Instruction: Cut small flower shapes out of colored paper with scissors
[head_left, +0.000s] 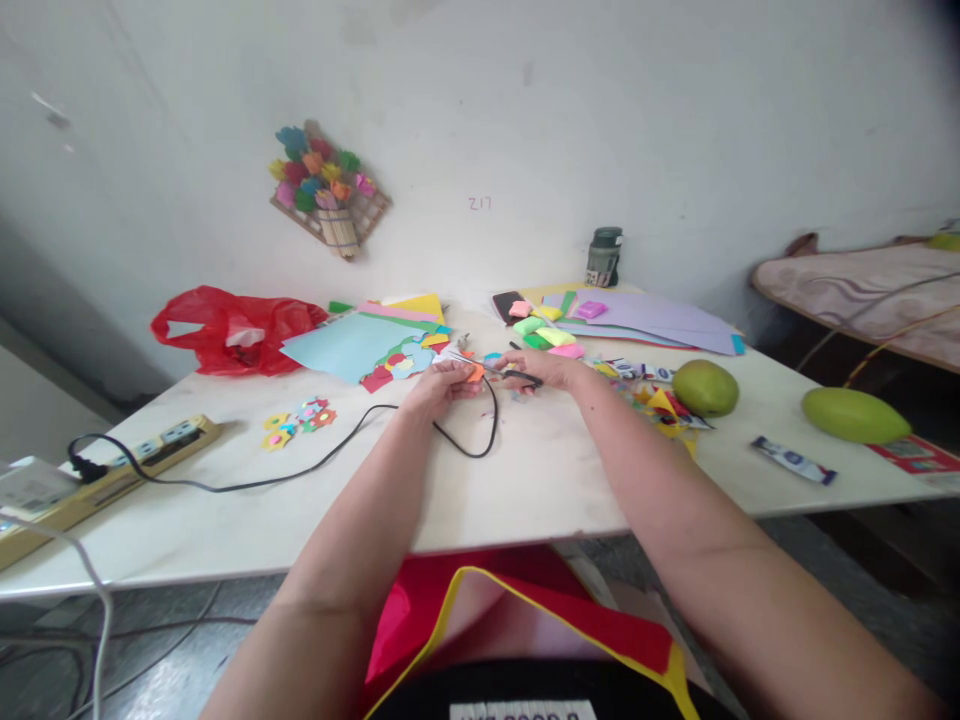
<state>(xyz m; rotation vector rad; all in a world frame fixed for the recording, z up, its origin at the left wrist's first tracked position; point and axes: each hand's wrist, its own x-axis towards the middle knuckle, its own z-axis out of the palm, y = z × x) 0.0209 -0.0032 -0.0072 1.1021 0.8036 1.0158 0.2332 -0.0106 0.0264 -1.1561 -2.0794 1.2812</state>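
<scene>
My left hand (448,386) pinches a small orange paper piece (475,371) above the middle of the table. Scissors (520,376) with dark handles sit in my right hand (545,367), their blades pointing left at the orange paper. Whether the blades touch the paper I cannot tell. Just beyond my left hand lie colourful paper cut-outs (394,362), and small paper flowers (304,422) rest farther left. A black cable (330,462) loops across the table in front of my hands.
A power strip (150,455) and red plastic bag (232,330) are left. Coloured sheets (337,345) lie at the back; soft bright packets (555,337), a phone (508,304) and a bottle (604,257) stand right of them. Two green fruits (705,388) and a wrapper (793,460) lie right.
</scene>
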